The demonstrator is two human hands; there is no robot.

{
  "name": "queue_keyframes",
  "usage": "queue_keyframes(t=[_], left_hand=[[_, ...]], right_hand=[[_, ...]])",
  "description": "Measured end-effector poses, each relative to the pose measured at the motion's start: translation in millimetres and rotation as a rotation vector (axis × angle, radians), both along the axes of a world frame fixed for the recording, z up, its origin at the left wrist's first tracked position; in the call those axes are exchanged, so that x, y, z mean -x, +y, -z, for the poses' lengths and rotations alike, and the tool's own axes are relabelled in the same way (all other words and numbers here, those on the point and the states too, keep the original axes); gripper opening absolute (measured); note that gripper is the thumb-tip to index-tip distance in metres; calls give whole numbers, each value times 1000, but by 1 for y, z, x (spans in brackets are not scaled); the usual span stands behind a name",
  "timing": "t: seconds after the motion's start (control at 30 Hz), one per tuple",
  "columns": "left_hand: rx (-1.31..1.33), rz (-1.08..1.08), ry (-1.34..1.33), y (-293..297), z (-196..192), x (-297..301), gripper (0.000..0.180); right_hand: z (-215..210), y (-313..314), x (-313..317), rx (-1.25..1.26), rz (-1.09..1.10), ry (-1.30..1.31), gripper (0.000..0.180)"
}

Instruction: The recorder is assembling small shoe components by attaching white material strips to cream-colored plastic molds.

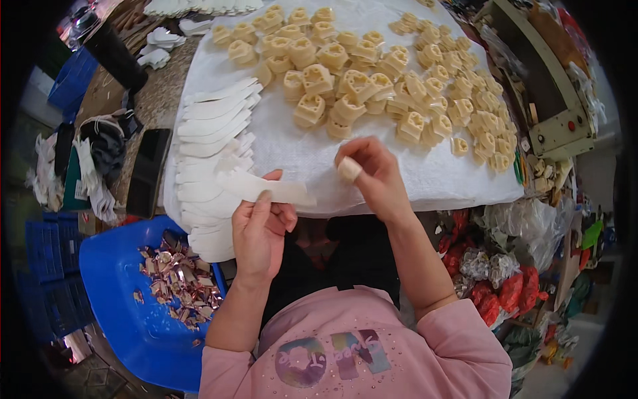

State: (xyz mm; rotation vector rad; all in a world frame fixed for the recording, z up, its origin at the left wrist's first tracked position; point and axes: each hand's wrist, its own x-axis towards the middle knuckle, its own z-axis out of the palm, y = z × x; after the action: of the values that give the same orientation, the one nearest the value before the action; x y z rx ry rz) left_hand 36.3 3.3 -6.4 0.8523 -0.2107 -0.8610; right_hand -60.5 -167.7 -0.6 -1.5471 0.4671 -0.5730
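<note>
My left hand [258, 229] pinches one end of a white curved flat strip [276, 191] between thumb and fingers, just over the near edge of the cloth-covered table. A little to its right, apart from the strip, my right hand [377, 174] is raised with its fingers curled in. Something pale beige [349, 169] sits at its thumb tip, looking like a wrap; whether the fingers also hold anything small is hidden. Beside my left hand lies an overlapping row of similar white strips [214, 126]. Beyond both hands spreads a heap of cream-coloured hollow moulded pieces [319, 80].
At lower left stands a blue tub [119, 312] with shiny reddish scraps [179, 279]. A phone [147, 173] and a black bottle [109, 53] rest on the left side table. To the right are a beige metal machine [561, 133] and red plastic bags [510, 289].
</note>
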Motion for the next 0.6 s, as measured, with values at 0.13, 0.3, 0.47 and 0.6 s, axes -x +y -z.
queue_keyframes(t=[0.13, 0.3, 0.47, 0.6], left_hand=[[41, 9, 18, -10, -2, 3, 35], [19, 36, 4, -18, -2, 6, 35], [-8, 55, -50, -17, 5, 6, 36], [-17, 54, -59, -15, 8, 3, 36]], right_hand=[[16, -36, -10, 524, 455, 55, 29], [23, -35, -32, 473, 408, 235, 33], [24, -33, -32, 650, 453, 276, 35], [23, -20, -20, 701, 455, 229, 38]])
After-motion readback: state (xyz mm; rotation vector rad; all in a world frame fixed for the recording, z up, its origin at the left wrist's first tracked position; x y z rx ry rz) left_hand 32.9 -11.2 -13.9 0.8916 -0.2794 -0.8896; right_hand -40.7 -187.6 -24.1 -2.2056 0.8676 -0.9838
